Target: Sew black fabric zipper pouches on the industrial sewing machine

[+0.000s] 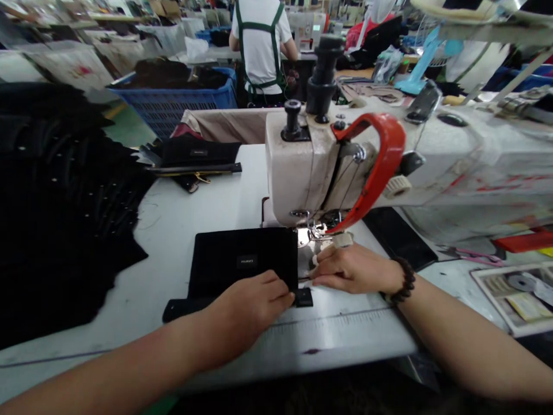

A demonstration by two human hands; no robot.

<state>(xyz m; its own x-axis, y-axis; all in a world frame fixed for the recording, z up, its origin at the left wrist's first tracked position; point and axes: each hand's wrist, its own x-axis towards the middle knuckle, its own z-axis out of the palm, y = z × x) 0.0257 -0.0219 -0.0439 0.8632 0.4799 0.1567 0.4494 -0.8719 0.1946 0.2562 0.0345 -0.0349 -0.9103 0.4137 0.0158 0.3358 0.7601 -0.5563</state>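
Observation:
A black fabric panel (222, 253) with a small light-lettered label (246, 261) lies flat on the sewing table, its right edge beside the presser foot (305, 236). Along its near side runs a dark strip (185, 308) that sticks out at both ends. My left hand (254, 302) rests over the panel's near right corner, its fingers closed on the edge. To the right of the needle area, my right hand (345, 268) has thumb and fingers drawn together on the machine bed. Whatever lies between its fingertips is too small to make out.
The white sewing machine (298, 167) with a red lever (384, 155) stands over the work. Dark pieces are heaped at left (56, 219). A zippered black piece (199, 155) lies behind. Pink-handled scissors (475, 256) and a tray (514, 294) are at right. Another person (261, 52) stands beyond.

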